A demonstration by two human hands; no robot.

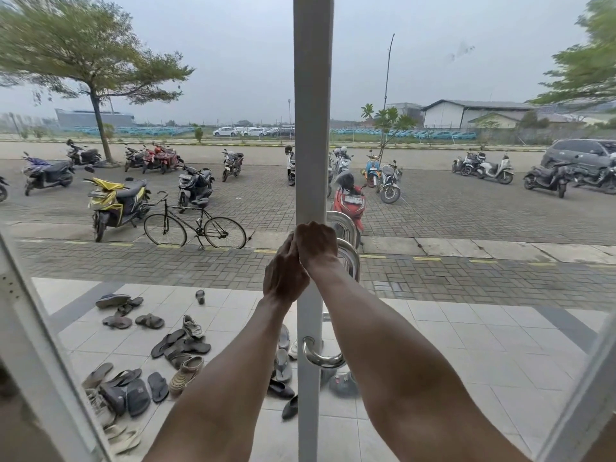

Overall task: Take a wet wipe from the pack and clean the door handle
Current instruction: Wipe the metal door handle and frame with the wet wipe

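A chrome door handle (349, 261) curves down the right side of the white door frame (312, 128), and its lower end (321, 359) meets the frame near the floor tiles. My right hand (316, 245) is curled into a fist over the frame at the handle's upper part and seems to grip it. Beside it on the left, my left hand (285, 276) presses against it, back toward me, with its fingertips hidden. No wet wipe or pack shows; anything inside either hand is covered.
Glass panes flank the frame on both sides. Outside on the tiled porch lie several sandals and shoes (173, 348). Beyond them are a bicycle (195, 225), several parked scooters (116, 201) and a paved lot. White frame bars slant in at the bottom left (40, 361) and bottom right (580, 405).
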